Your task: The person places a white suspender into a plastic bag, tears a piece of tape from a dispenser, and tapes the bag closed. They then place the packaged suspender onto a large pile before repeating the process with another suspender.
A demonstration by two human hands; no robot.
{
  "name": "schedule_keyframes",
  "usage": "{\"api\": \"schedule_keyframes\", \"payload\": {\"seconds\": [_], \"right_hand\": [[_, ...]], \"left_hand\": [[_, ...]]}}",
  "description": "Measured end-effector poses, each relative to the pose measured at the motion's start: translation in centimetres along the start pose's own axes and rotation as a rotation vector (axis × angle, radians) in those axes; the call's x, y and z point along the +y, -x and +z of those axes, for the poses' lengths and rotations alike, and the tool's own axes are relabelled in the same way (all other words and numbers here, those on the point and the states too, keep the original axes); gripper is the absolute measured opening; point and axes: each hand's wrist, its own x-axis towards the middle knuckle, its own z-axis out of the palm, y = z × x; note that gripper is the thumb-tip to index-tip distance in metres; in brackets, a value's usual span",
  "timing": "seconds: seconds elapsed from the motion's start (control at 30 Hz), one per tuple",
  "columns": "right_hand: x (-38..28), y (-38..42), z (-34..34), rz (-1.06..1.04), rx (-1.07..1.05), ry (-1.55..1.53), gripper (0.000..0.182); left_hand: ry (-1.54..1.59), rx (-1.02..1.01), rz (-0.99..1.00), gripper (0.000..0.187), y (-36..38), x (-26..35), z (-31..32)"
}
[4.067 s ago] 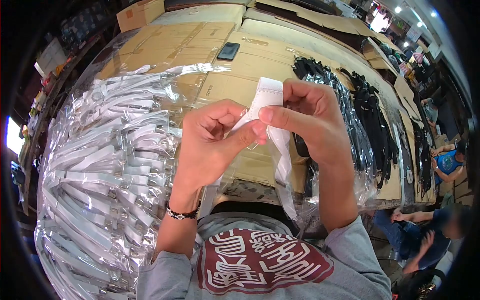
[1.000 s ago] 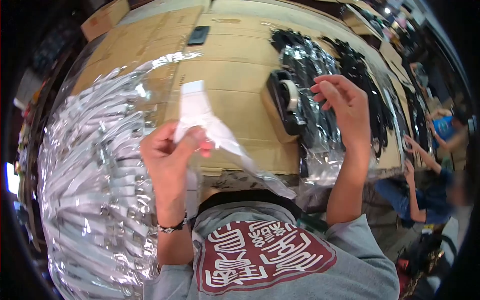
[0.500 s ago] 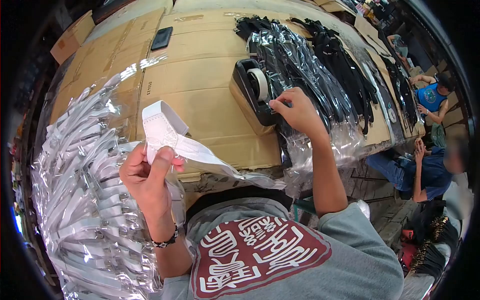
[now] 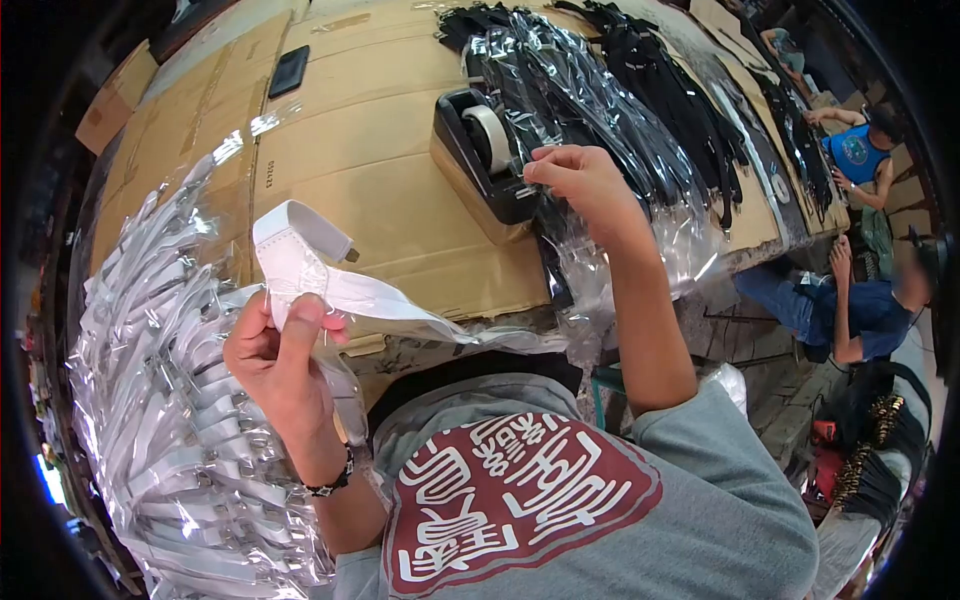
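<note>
My left hand [image 4: 280, 365] pinches white suspenders [image 4: 375, 298] between thumb and fingers, at the stitched patch where the straps join. One strap loops over above the hand; the other runs right in clear plastic toward the table's front edge. My right hand [image 4: 590, 190] is raised just right of the black tape dispenser [image 4: 468, 165], thumb and forefinger pressed together. A small clear piece of tape [image 4: 527, 191] glints at its fingertips, near the dispenser's front end. The white tape roll [image 4: 486, 140] sits in the dispenser.
Bagged white suspenders [image 4: 190, 430] are heaped at the left. Bagged black straps [image 4: 590, 110] lie at the right of the cardboard-covered table [image 4: 350, 170]. A phone [image 4: 289, 71] rests at the back. Two people, one in a blue top [image 4: 856, 150], sit at the right.
My right hand has lifted slightly away from the dispenser's front end, with the tape at its fingertips. My left hand still holds the suspenders. The whole view has shifted a little.
</note>
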Motion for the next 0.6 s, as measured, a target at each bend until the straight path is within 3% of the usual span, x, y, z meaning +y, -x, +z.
{"api": "schedule_keyframes", "payload": {"seconds": [0.23, 0.43, 0.6], "right_hand": [[1.7, 1.9, 0.9, -0.028, 0.148, -0.138, 0.020], [2.4, 2.5, 0.2, 0.151, 0.057, -0.167, 0.026], [2.3, 3.0, 0.2, 0.113, 0.040, -0.177, 0.025]], "left_hand": [[0.000, -0.025, -0.027, 0.007, -0.2, -0.8, 0.5], [0.007, -0.020, -0.034, 0.007, -0.3, -1.2, 0.3], [-0.001, -0.026, -0.036, 0.007, -0.3, -1.4, 0.1]]}}
